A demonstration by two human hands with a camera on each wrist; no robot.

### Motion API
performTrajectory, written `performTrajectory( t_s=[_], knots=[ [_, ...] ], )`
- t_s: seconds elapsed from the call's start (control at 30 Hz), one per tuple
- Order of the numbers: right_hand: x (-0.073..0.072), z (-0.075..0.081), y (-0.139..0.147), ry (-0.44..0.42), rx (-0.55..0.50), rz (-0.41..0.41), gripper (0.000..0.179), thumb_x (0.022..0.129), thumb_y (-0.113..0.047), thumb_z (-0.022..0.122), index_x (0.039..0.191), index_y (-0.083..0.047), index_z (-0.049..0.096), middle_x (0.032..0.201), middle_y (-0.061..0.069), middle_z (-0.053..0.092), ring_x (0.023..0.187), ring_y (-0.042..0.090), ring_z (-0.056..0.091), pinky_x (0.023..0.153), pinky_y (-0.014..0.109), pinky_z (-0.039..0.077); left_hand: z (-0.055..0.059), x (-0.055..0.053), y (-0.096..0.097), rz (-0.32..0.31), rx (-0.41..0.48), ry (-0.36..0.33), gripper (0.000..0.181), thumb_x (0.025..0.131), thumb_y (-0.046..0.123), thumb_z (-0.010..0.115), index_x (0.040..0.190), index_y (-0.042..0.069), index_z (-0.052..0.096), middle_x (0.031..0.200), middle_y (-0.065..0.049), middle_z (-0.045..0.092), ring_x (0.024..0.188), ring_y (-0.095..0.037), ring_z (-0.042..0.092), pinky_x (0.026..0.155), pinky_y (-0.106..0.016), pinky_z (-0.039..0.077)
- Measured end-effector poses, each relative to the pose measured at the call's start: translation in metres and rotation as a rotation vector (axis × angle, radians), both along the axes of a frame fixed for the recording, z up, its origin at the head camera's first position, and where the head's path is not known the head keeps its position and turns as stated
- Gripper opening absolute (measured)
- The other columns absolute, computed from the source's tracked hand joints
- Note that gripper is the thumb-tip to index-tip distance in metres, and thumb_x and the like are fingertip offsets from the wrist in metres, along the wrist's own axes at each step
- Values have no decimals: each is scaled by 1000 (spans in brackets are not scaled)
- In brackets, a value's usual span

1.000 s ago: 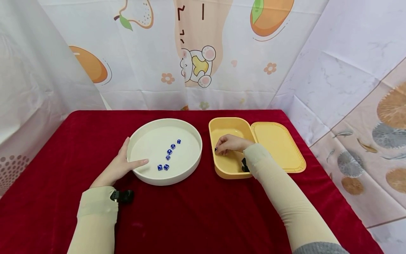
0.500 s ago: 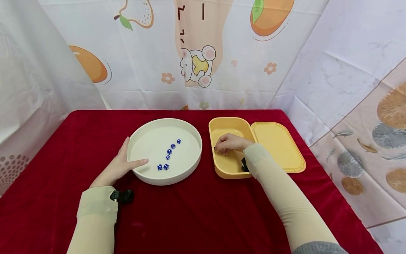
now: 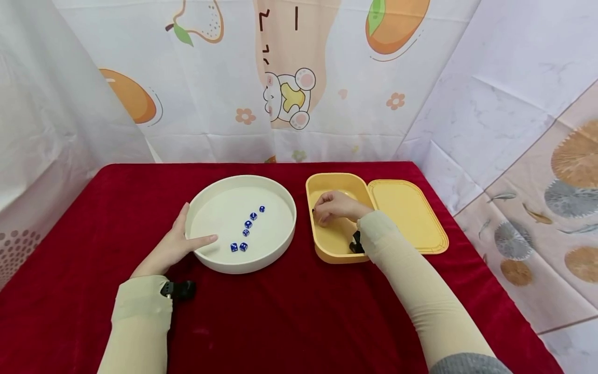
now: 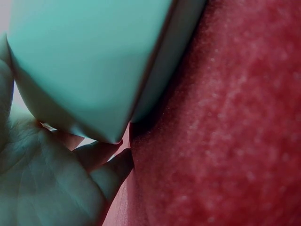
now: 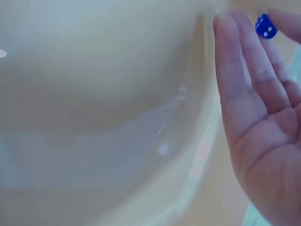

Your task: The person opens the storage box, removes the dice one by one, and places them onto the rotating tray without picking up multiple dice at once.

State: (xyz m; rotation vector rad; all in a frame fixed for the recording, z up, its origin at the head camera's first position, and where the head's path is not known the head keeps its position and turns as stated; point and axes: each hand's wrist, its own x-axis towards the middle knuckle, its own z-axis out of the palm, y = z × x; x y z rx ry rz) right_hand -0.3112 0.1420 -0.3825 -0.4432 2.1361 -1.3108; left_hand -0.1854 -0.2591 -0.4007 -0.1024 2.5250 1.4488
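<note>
My left hand [image 3: 169, 246] grips the left side of a round white tray [image 3: 238, 267], thumb over the rim. In the left wrist view its fingers [image 4: 113, 172] reach around the tray's outer wall. Several blue dice [image 3: 248, 224] lie in the tray, most of them in a slanting row. My right hand [image 3: 340, 205] is inside a yellow box [image 3: 338, 258], near its left wall. Between its thumb and fingers it pinches one blue die [image 5: 266, 26] with white pips, clear in the right wrist view and almost hidden in the head view.
A flat yellow lid [image 3: 407, 215] lies against the box's right side. Dark red cloth [image 3: 280, 317] covers the table. Printed white curtains [image 3: 205, 93] hang behind and at both sides. Each wrist wears a black strapped camera [image 3: 182, 289].
My right hand has shifted slightly left and away from me inside the box, still pinching the die. The left hand, the tray and its dice stay put; the head view has shifted a little.
</note>
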Motion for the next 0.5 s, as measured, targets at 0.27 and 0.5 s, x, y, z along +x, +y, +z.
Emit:
performTrajectory(
  t_s=[0.27, 0.5],
  knots=[
    [6, 11, -13, 42, -2, -222, 15, 90, -5, 66, 102, 4, 63, 90, 5, 69, 75, 20, 71, 84, 43, 61, -1, -3, -1, -1, -3, -2, 121, 87, 42, 73, 155, 20, -25, 165, -16, -18, 152, -45, -3, 117, -70, 10],
    [6, 24, -18, 73, -74, -304, 18, 90, -7, 68, 104, 3, 63, 89, 3, 68, 67, 15, 70, 85, 44, 60, -3, -4, -1, -2, 4, 2, 122, 87, 40, 73, 154, 20, -26, 165, -15, -18, 152, -43, -1, 118, -69, 10]
  ],
)
